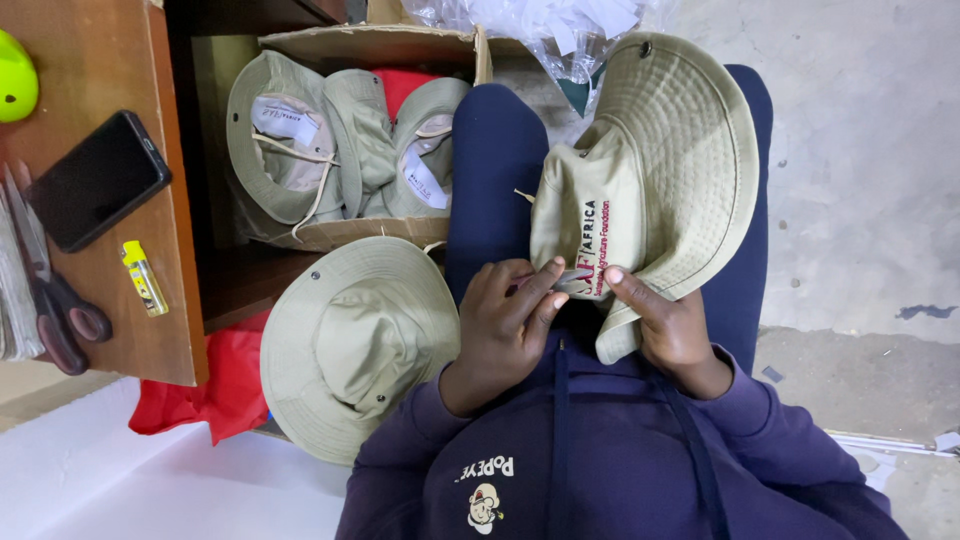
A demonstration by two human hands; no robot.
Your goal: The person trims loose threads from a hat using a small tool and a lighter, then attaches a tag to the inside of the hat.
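resting on the person's lap, a khaki bucket hat (660, 170) of soft stitched cloth lies with its wide round brim up. the left hand (505, 320) and the right hand (665, 325) pinch the edge of the hat near its embroidered patch, fingers closed on a small grey thing i cannot make out. a second khaki hat (355, 345) lies beside the left knee. a cardboard box (380, 45) holds more hats with white labels inside. on the wooden desk (110, 60) are a black phone (95, 180), scissors (55, 300) partly cut off, and a yellow lighter (143, 277).
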